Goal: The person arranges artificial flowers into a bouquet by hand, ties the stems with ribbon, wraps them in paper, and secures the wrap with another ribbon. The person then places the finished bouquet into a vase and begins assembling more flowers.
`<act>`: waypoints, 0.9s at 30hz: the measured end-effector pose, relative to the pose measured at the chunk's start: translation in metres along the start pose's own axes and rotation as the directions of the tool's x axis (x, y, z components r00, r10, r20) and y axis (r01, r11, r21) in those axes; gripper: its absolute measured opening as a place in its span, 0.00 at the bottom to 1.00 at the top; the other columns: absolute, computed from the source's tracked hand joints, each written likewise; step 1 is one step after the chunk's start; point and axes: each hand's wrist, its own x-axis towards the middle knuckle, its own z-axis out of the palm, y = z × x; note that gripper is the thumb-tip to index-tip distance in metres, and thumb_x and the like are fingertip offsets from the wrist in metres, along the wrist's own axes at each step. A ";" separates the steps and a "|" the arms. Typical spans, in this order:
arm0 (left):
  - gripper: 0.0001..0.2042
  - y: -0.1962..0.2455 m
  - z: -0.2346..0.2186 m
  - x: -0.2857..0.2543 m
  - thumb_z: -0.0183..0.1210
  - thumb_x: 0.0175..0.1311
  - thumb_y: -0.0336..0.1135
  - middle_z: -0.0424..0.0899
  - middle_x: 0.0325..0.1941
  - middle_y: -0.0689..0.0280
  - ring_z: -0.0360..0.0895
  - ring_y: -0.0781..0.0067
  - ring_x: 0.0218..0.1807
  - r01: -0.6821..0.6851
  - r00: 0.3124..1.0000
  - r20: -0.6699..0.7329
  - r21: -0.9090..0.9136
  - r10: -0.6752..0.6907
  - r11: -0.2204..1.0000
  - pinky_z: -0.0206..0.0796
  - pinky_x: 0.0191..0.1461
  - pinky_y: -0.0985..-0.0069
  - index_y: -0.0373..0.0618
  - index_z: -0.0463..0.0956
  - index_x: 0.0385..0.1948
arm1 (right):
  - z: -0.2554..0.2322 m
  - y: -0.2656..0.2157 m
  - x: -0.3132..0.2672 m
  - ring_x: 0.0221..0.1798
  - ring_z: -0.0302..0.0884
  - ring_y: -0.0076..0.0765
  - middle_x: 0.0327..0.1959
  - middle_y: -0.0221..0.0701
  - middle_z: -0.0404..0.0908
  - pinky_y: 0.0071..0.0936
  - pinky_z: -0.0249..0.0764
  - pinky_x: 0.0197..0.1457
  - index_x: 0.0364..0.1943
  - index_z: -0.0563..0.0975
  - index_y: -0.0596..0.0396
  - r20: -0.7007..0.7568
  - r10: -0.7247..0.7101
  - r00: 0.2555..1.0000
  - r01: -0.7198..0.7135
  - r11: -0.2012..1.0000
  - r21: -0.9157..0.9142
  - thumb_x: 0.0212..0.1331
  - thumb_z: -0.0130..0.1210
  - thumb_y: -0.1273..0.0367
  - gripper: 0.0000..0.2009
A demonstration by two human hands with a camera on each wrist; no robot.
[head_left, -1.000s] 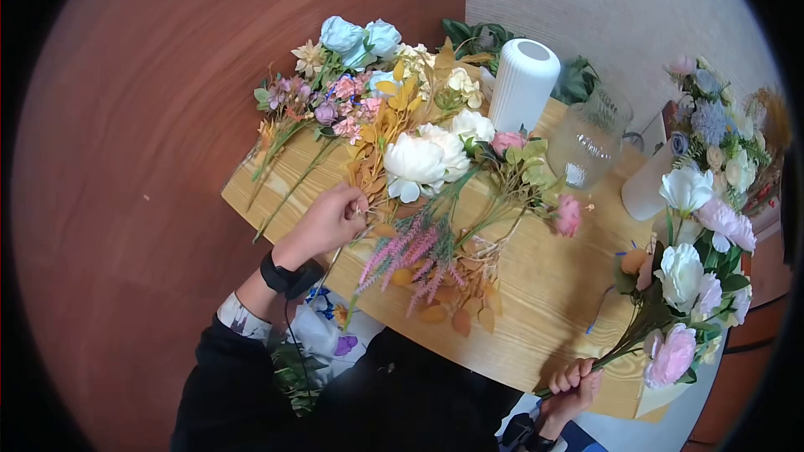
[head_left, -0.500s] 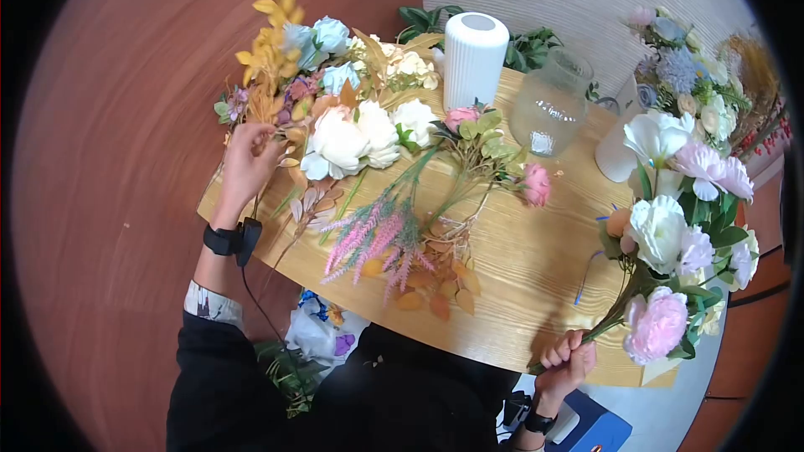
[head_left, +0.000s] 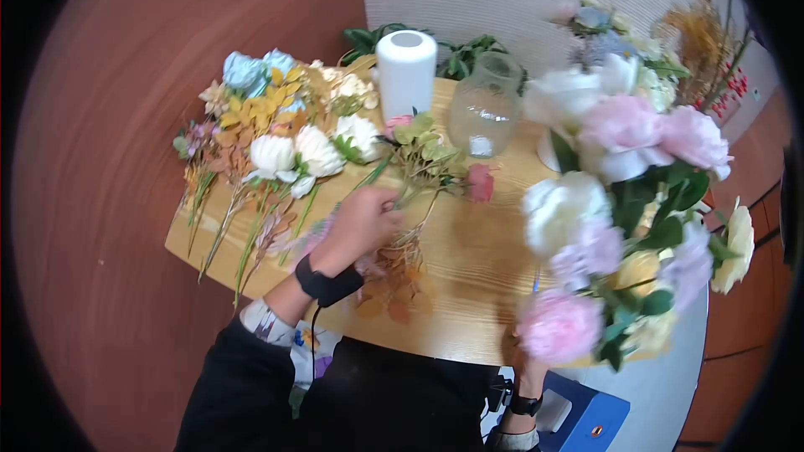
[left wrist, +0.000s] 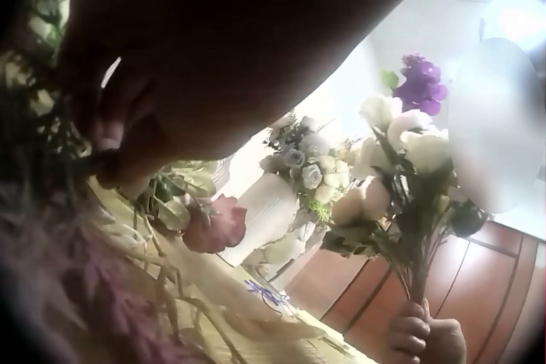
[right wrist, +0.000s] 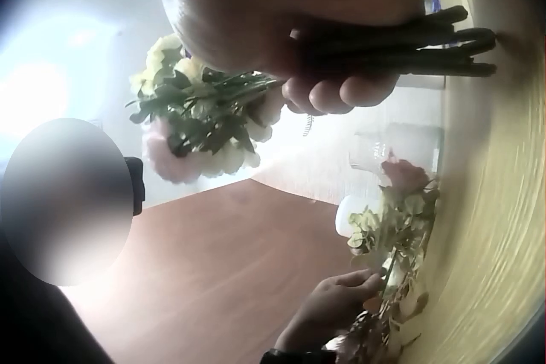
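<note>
My right hand (right wrist: 350,95) grips a bundle of thick stems (right wrist: 426,44) under a bouquet of white, pink and lilac flowers (head_left: 561,326). In the head view the blooms hide most of that hand. My left hand (head_left: 364,222) is over the middle of the table, its fingers pinching a green flower stem (left wrist: 102,161). Pink lavender-like spikes (head_left: 314,238) lie partly under it. Just beyond are the pink rose (head_left: 480,182) and its pale green leaves (head_left: 423,151). Orange-brown leaves (head_left: 398,297) lie below the hand.
A ribbed white vase (head_left: 406,79) and a clear glass vase (head_left: 486,113) stand at the back. Yellow leaves (head_left: 264,105), white peonies (head_left: 318,151) and blue roses (head_left: 244,74) lie along the left of the wooden table (head_left: 469,285). A blue box (head_left: 590,410) is below the front edge.
My left hand carried the yellow-leaf branch to the left pile, let go and moved right to a green stem. The bouquet in my right hand has risen nearer the head camera.
</note>
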 end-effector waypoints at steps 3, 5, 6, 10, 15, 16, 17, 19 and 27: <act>0.08 0.015 -0.017 -0.008 0.61 0.47 0.27 0.73 0.17 0.65 0.65 0.76 0.20 0.076 0.995 -0.040 -0.263 -0.089 0.962 0.57 0.25 0.77 0.33 0.72 0.25 | 0.032 -0.004 0.021 0.28 0.62 0.22 0.27 0.27 0.65 0.18 0.61 0.30 0.38 0.66 0.53 -0.018 -0.055 0.998 0.053 0.994 -0.094 0.59 0.50 0.63 0.11; 0.07 0.038 -0.027 -0.020 0.62 0.46 0.23 0.76 0.21 0.69 0.67 0.83 0.23 0.030 0.992 -0.113 -0.259 -0.061 0.966 0.59 0.26 0.81 0.34 0.74 0.28 | 0.054 -0.002 0.018 0.29 0.63 0.23 0.28 0.27 0.66 0.18 0.62 0.30 0.38 0.66 0.53 -0.021 -0.074 0.997 0.070 0.986 -0.151 0.59 0.50 0.63 0.11; 0.07 0.053 -0.030 -0.025 0.62 0.46 0.23 0.76 0.21 0.70 0.69 0.83 0.25 -0.032 0.978 -0.203 -0.412 -0.057 0.911 0.61 0.29 0.81 0.34 0.75 0.27 | 0.069 0.002 0.019 0.29 0.63 0.23 0.29 0.27 0.66 0.18 0.62 0.31 0.39 0.66 0.54 -0.021 -0.077 0.997 0.073 0.981 -0.180 0.59 0.50 0.63 0.11; 0.07 0.033 -0.020 -0.037 0.61 0.48 0.23 0.78 0.27 0.70 0.74 0.81 0.31 -0.191 0.904 -0.426 -0.320 0.039 0.928 0.67 0.35 0.81 0.38 0.76 0.30 | 0.100 -0.015 0.019 0.31 0.65 0.24 0.30 0.28 0.68 0.19 0.63 0.32 0.40 0.67 0.54 0.001 -0.078 0.997 0.075 0.953 -0.295 0.59 0.50 0.63 0.12; 0.13 -0.017 0.003 -0.062 0.56 0.54 0.29 0.76 0.33 0.70 0.75 0.77 0.34 -0.364 0.829 -0.417 0.105 0.374 0.925 0.68 0.37 0.79 0.40 0.70 0.42 | 0.135 -0.022 0.002 0.33 0.67 0.25 0.33 0.29 0.69 0.20 0.65 0.34 0.42 0.67 0.54 0.041 -0.062 0.997 0.073 0.898 -0.433 0.59 0.50 0.62 0.13; 0.14 0.005 -0.016 -0.072 0.53 0.57 0.27 0.77 0.35 0.70 0.75 0.79 0.35 -0.342 0.928 -0.268 -0.346 0.257 0.874 0.68 0.41 0.81 0.40 0.67 0.46 | 0.143 -0.023 -0.001 0.34 0.68 0.25 0.33 0.29 0.70 0.20 0.66 0.35 0.42 0.67 0.54 0.040 -0.057 0.998 0.069 0.884 -0.461 0.59 0.50 0.62 0.13; 0.14 0.008 -0.018 -0.072 0.53 0.57 0.27 0.77 0.35 0.70 0.75 0.79 0.35 -0.345 0.928 -0.266 -0.347 0.261 0.872 0.68 0.41 0.81 0.40 0.67 0.46 | 0.151 -0.029 -0.001 0.34 0.68 0.25 0.34 0.29 0.70 0.20 0.66 0.35 0.43 0.67 0.54 0.037 -0.054 0.998 0.066 0.869 -0.491 0.59 0.50 0.62 0.13; 0.14 0.017 -0.017 -0.069 0.53 0.57 0.27 0.76 0.35 0.69 0.75 0.78 0.35 -0.346 0.923 -0.288 -0.334 0.255 0.877 0.68 0.41 0.81 0.39 0.68 0.45 | 0.187 -0.028 0.009 0.35 0.69 0.25 0.34 0.30 0.71 0.20 0.67 0.36 0.43 0.67 0.54 0.028 -0.059 0.998 0.065 0.831 -0.553 0.59 0.50 0.62 0.13; 0.12 0.050 -0.019 -0.061 0.52 0.59 0.27 0.76 0.38 0.66 0.75 0.75 0.37 -0.343 0.891 -0.396 -0.269 0.222 0.900 0.68 0.42 0.79 0.39 0.69 0.45 | 0.257 -0.040 0.011 0.38 0.72 0.27 0.38 0.31 0.73 0.21 0.69 0.39 0.46 0.68 0.54 0.008 -0.074 0.997 0.055 0.669 -0.741 0.60 0.50 0.62 0.15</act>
